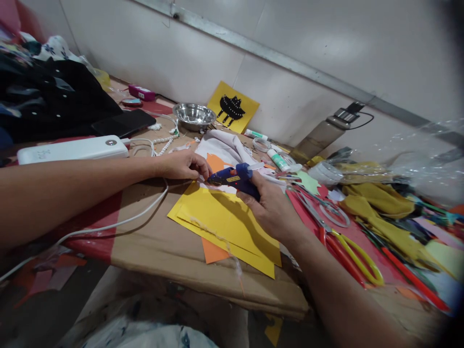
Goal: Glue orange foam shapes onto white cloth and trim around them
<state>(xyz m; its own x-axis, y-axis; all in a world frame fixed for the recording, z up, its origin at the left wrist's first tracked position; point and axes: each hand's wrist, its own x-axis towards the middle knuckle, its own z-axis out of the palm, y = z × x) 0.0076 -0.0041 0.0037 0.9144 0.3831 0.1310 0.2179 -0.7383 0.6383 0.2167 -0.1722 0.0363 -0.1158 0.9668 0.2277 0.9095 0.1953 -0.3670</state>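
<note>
My right hand is wrapped round the handle of a blue glue gun, its nozzle pointing left. At the nozzle tip, the fingers of my left hand are curled and pinched together; whatever they hold is too small to make out. Under both hands lie yellow paper sheets, with an orange paper piece poking out below. Just behind the glue gun are a folded pale cloth and another orange cutout.
A steel bowl and a yellow card with a black beaded shape stand at the back. On the right are yellow-handled scissors, glue sticks and a bottle. A white power bank with a cable lies left.
</note>
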